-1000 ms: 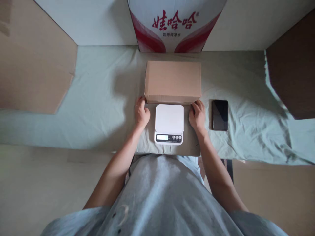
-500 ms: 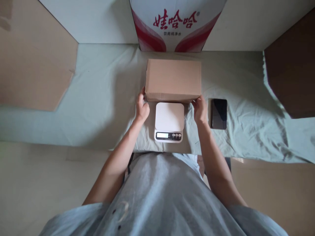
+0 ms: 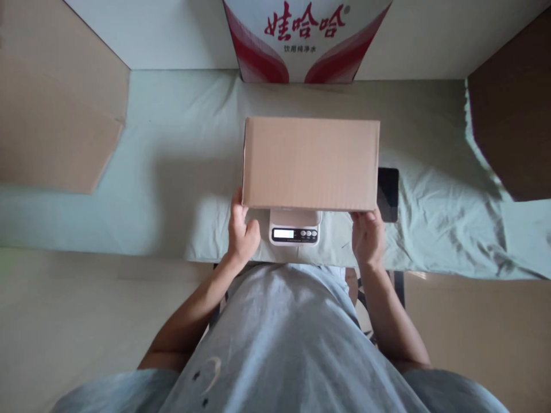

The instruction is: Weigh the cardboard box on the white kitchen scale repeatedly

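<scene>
Cardboard box (image 3: 310,163): plain brown, closed, long side running left to right; held between both hands above the scale, near edge over the scale's platform, top face level toward the camera. Contact with the platform not determinable from this angle.
Left hand (image 3: 241,232): clasped on the box's near left corner, thumb up against the left end, fingers curled under the near edge.
Right hand (image 3: 367,236): gripping the box's near right corner from below, fingertips tucked under the near edge, knuckles toward the camera.
Scale (image 3: 295,226): white kitchen scale, mostly covered by the box; front strip visible with a lit display at left and three round buttons at right. Reading too small to tell.
Phone (image 3: 388,194): dark, screen up, lying on the cloth just right of the box; left edge hidden behind the box's right end.
Cloth (image 3: 172,172): pale green sheet over the table, creased, most heavily at the right; a folded part lies under the scale.
Printed carton (image 3: 306,40): white with red curves and red characters, standing at the far edge of the table, well apart from the held box.
Cardboard panels (image 3: 55,115): brown sheets at the left and right margins of the view.
Shirt (image 3: 279,344): light grey-blue, filling the lower middle of the view.
</scene>
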### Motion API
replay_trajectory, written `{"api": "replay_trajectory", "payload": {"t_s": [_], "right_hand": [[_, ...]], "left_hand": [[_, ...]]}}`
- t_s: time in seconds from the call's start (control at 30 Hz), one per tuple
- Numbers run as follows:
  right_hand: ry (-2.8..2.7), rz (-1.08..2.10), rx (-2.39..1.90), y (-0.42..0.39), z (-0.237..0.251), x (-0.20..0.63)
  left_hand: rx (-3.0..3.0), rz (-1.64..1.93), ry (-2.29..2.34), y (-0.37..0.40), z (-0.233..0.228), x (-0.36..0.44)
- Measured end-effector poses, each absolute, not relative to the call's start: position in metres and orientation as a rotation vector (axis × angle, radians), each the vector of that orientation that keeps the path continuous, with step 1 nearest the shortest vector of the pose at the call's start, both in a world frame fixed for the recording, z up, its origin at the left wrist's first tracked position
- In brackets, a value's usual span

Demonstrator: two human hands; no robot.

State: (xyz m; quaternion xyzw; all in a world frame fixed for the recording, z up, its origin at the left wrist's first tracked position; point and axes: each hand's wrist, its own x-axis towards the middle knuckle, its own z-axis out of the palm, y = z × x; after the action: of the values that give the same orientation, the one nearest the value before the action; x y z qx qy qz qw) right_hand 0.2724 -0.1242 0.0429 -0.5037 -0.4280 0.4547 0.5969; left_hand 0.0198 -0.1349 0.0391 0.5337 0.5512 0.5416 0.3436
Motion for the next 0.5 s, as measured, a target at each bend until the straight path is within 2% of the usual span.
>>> {"api": "replay_trajectory", "payload": {"t_s": [0.17, 0.5], "right_hand": [[-0.991, 1.024, -1.294, -0.155, 0.029, 0.274], [-1.011, 1.061, -1.286, -0.15, 0.019, 0.274]], "left_hand": [[1.34, 1.417, 1.478, -0.165, 0.021, 0.028], [1.301, 1.372, 1.472, -0.164, 0.016, 0.022]]}}
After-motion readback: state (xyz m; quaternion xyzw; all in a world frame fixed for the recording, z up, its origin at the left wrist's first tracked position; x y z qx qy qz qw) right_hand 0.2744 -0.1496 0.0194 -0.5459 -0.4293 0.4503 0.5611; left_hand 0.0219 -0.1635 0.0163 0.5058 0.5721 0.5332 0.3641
